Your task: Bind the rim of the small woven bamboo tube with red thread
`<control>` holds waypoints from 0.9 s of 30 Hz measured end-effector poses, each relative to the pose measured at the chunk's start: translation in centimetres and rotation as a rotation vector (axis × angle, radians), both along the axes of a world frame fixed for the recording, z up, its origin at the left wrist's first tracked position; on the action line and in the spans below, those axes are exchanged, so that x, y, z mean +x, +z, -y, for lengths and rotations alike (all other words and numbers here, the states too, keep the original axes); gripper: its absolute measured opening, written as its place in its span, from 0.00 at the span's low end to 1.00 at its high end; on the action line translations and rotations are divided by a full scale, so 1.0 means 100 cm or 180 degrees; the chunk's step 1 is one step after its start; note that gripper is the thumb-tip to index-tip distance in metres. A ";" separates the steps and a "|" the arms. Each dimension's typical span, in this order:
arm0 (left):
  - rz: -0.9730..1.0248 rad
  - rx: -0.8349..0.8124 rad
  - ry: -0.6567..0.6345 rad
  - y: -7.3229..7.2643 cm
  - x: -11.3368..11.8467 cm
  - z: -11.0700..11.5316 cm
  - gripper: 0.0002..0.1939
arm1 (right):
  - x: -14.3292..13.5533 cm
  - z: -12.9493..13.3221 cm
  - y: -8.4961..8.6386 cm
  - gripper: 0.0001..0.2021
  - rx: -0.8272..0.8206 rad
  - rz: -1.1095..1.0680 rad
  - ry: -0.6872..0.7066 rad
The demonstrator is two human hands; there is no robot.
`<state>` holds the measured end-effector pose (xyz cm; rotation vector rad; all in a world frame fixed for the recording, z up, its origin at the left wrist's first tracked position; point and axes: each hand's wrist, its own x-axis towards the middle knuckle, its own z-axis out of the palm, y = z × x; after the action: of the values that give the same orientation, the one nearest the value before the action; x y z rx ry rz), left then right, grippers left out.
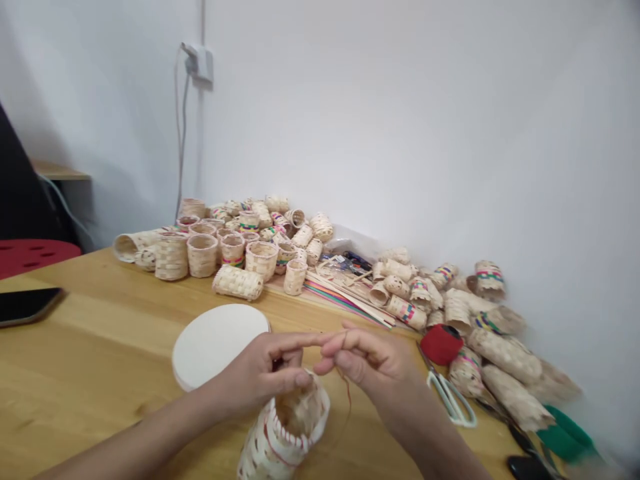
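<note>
A woven bamboo-strip basket [287, 430] stands tilted at the bottom centre, its open mouth upward and red stitching around part of its rim. My right hand [373, 363] is above and right of it, thumb and fingers pinched on a thin reddish thread [349, 397] that hangs down in a loop. My left hand [273, 367] is over the basket's left rim. Its index finger stretches to the right fingertips, while the thumb stays apart near the rim; the other fingers are curled and partly hidden. Whether a needle is on the thread cannot be seen.
A white round disc [220, 343] lies behind my left hand. Many small woven baskets [203, 253] crowd the table's back. Scissors [450, 397], a red thread spool [441, 344] and a green roll [565, 433] are at right. A phone [27, 305] lies at far left.
</note>
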<state>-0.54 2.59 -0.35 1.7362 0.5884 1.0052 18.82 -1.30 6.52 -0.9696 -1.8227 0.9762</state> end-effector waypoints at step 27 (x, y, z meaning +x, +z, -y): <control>0.0742 -0.1246 -0.0508 -0.011 0.010 -0.008 0.27 | -0.020 -0.047 -0.018 0.07 -0.0196 -0.0582 -0.0139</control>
<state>0.46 3.43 -1.41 1.2796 0.4529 0.8953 16.81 3.41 4.73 -0.9220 -1.6221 1.0637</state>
